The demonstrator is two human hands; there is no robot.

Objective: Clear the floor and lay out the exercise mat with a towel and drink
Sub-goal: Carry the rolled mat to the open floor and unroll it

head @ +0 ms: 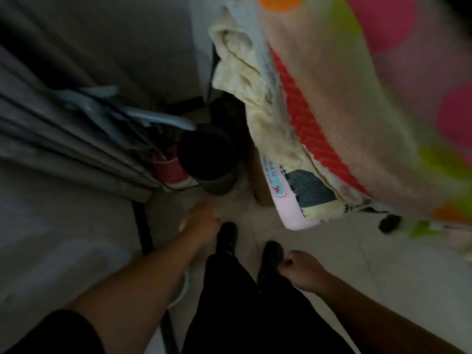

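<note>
One dark rolled mat [208,154] stands on end in the corner, between grey curtains [63,129] and a bed draped in bright bedding [357,98], on pale floor tiles [332,251]. Left hand [201,223] reaches toward it, empty, finger posture blurred. Right hand [302,269] hangs loosely curled, holding nothing, beside black shoes [273,254].

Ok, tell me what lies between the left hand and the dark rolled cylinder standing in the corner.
Head view: only bare pale floor tile separates the left hand from the cylinder.

Head camera, steep downward, floor [319,251] near.
</note>
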